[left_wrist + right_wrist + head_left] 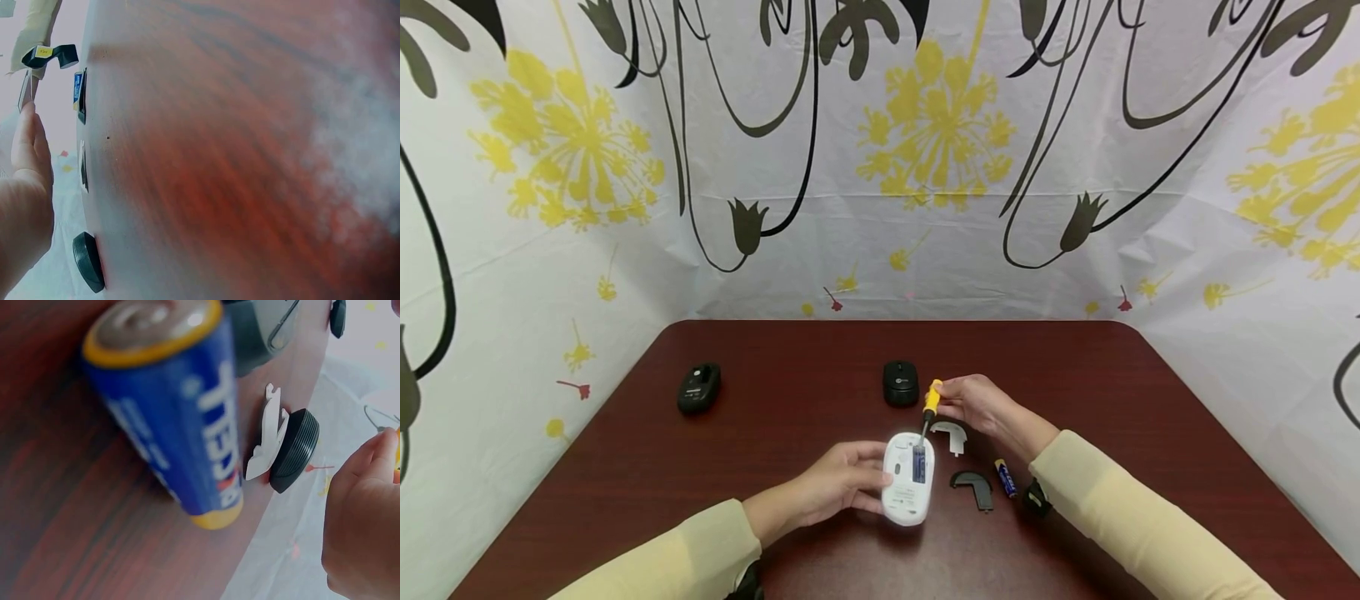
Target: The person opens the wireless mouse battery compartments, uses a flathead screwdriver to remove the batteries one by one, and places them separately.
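Note:
A white computer mouse [907, 503], underside up, is held by my left hand [841, 478], thumb and fingers at its left edge. In its open slot lies a blue battery [919, 465]. My right hand [983, 407] grips the yellow handle of a screwdriver [932, 402], whose thin metal shaft points down to the upper end of that slot. Just right of the mouse lie a white battery cover [953, 435] and a dark grey cover [975, 486]. In the right wrist view a loose blue battery [169, 419] looms close to the camera.
Beyond the held mouse, a black mouse [900, 382] sits on the dark red-brown table [790, 367]. Another black mouse [699, 387] lies at the far left. A patterned white cloth [820, 167] hangs behind the table and at its sides.

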### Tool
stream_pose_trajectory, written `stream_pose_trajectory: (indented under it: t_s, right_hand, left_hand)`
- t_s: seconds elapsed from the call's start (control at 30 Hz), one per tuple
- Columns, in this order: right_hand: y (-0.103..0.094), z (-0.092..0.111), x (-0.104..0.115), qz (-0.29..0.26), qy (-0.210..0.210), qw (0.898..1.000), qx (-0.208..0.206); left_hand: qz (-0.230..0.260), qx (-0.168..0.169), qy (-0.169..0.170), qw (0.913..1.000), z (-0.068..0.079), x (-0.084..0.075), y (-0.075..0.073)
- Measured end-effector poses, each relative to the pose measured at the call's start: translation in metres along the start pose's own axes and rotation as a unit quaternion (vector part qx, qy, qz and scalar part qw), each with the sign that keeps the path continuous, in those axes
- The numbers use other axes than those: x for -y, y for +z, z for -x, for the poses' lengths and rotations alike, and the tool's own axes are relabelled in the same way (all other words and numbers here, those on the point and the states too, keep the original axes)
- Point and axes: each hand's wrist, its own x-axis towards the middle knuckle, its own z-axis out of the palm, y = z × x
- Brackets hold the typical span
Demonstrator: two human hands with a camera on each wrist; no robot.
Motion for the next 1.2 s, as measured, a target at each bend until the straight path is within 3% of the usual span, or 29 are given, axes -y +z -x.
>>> stream_pose_trajectory:
  t_s: [0.6, 1.2]
  right_hand:
    - [0.001, 0.007, 0.010, -0.019, -0.008, 1.000, -0.005]
    - [-0.019, 0.019, 0.044, -0.041, -0.075, 0.996, 0.011]
  left_hand:
    - [-0.003, -0.006, -0.004, 1.0000, -0.001, 0.000, 0.000]
    - [-0.003, -0.015, 0.005, 0.9999, -0.001, -0.003, 0.000]
